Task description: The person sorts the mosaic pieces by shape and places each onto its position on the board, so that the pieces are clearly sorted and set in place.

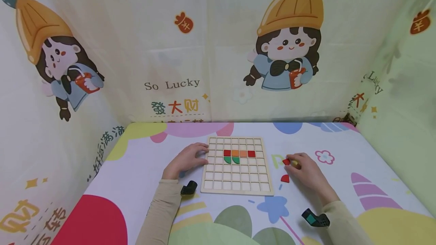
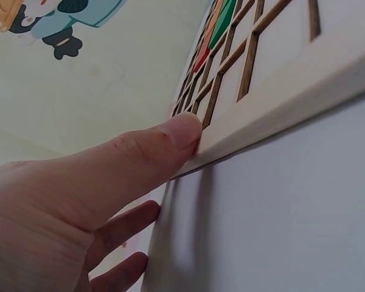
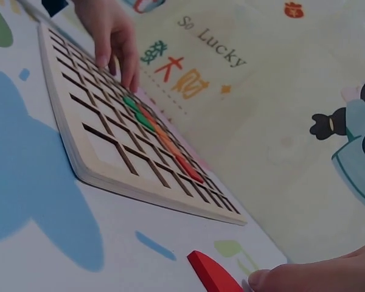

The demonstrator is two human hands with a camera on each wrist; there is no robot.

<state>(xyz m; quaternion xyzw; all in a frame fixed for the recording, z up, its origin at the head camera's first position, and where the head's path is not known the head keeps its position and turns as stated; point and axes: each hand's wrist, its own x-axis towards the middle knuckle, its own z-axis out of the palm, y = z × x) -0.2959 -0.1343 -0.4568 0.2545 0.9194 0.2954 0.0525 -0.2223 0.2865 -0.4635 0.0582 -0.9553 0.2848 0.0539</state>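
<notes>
A square wooden grid board [image 1: 237, 192] lies on the table. One row of its cells holds red, orange and light-orange square tiles [image 1: 243, 153]; two green quarter-round tiles [image 1: 235, 160] sit just below. My left hand [image 1: 189, 158] rests at the board's left edge, thumb tip against the rim in the left wrist view, its other fingers extended. Right of the board, my right hand [image 1: 304, 170] pinches a small red piece [image 1: 286, 162] between thumb and fingers. Something yellowish [image 1: 296, 165] shows inside that hand, mostly covered. A red quarter-round tile [image 1: 285, 178] lies on the table beneath it.
A printed tablecloth [image 1: 150, 207] with colourful shapes covers the table. Behind it and at both sides hangs a pale cloth [image 1: 225, 48] with cartoon figures. Both wrists wear a small black camera [image 1: 316, 218].
</notes>
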